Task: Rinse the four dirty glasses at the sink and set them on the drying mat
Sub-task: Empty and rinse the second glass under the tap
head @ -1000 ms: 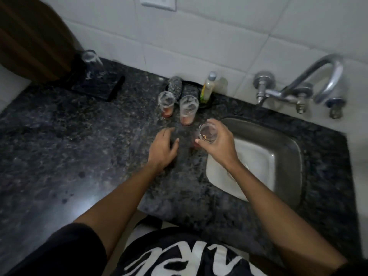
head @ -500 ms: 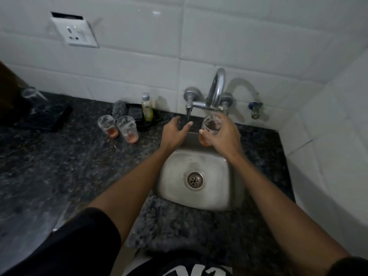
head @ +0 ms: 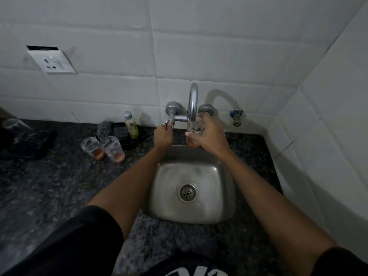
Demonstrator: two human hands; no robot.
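My right hand [head: 212, 134] holds a clear glass [head: 194, 134] with orange dregs upright under the spout of the chrome tap [head: 192, 102], above the steel sink [head: 211, 172]. My left hand [head: 163, 134] is closed around the tap's left handle [head: 170, 121]. No water stream is visible. Two more dirty glasses [head: 91, 147] [head: 113, 148] with orange residue stand side by side on the dark granite counter, left of the sink. Another glass [head: 14, 125] sits upside down on the dark drying mat [head: 29, 144] at the far left.
A black tray with a scrubber [head: 103, 129] and a small bottle [head: 131, 125] stands against the wall between the glasses and the tap. A second small valve [head: 236, 117] sticks out right of the tap. A white wall socket [head: 52, 62] is above the counter; a tiled side wall closes the right.
My right hand carried the glass from the counter up under the spout. My left hand left the counter, reached forward and closed on the tap's left handle. The view swung right toward the sink.
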